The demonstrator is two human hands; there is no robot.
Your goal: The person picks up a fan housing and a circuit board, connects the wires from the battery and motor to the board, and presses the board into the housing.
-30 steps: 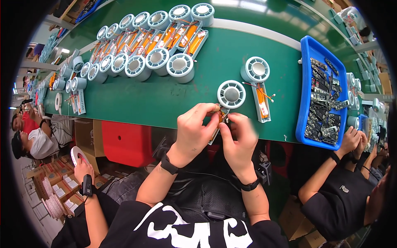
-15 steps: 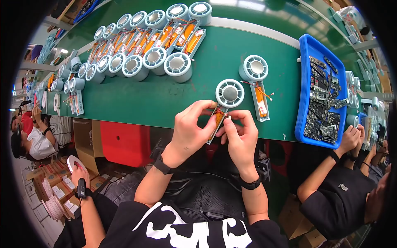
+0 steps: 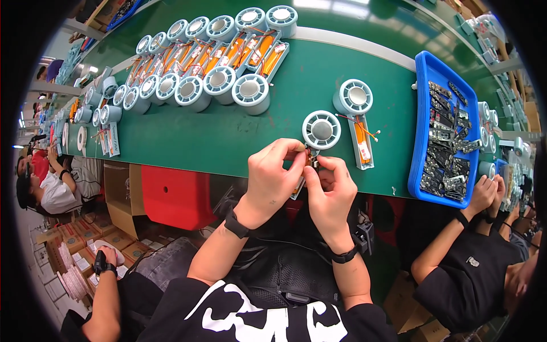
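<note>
Delicately, my left hand (image 3: 277, 172) pinches the pale-blue plastic fan (image 3: 321, 130) just below its round slotted head, at the green tabletop's (image 3: 211, 142) near edge; what my right hand (image 3: 331, 188) clamps, I cannot tell. Pulling hard could tear the fan's thin wires (image 3: 308, 153). Beyond lies a matching pale-blue fan (image 3: 355, 97).

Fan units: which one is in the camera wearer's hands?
The fan unit between left hand and right hand, at the edge of the green table; these hands touch no other.
</note>
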